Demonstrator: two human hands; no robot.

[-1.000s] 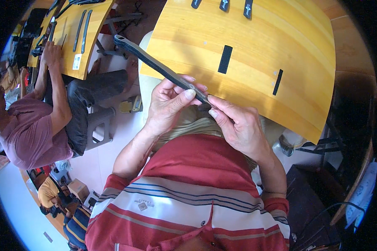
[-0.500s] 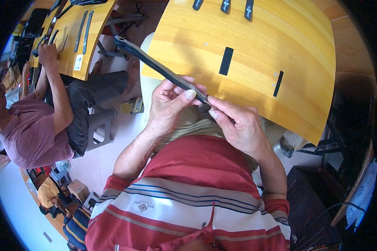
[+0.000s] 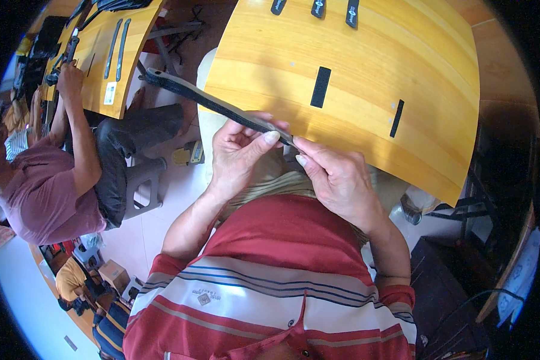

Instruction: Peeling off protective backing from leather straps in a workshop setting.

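A long, narrow strap (image 3: 213, 107), black with a grey face and a rounded far end, slants from upper left down to my hands in front of the table edge. My left hand (image 3: 240, 156) grips it near its lower end, thumb on top and fingers curled beneath. At the tip of that end, the thumb and forefinger of my right hand (image 3: 341, 180) are pinched together. Whatever lies right between those fingertips is mostly hidden. On the table beyond lie two black fabric strips, a wider one (image 3: 321, 87) and a thinner one (image 3: 397, 119).
Along the far edge of the yellow wooden table (image 3: 426, 72) lie the ends of several dark straps (image 3: 352, 13). To the left, a co-worker (image 3: 54, 168) sits on a grey stool (image 3: 144, 183) at another table with straps (image 3: 119, 51). A cardboard box (image 3: 113, 274) stands lower left.
The strap's far end has swung left and slightly down. My right hand has shifted a little left, its fingertips still at the strap's end. The co-worker's hand now shows a dark object upright in it.
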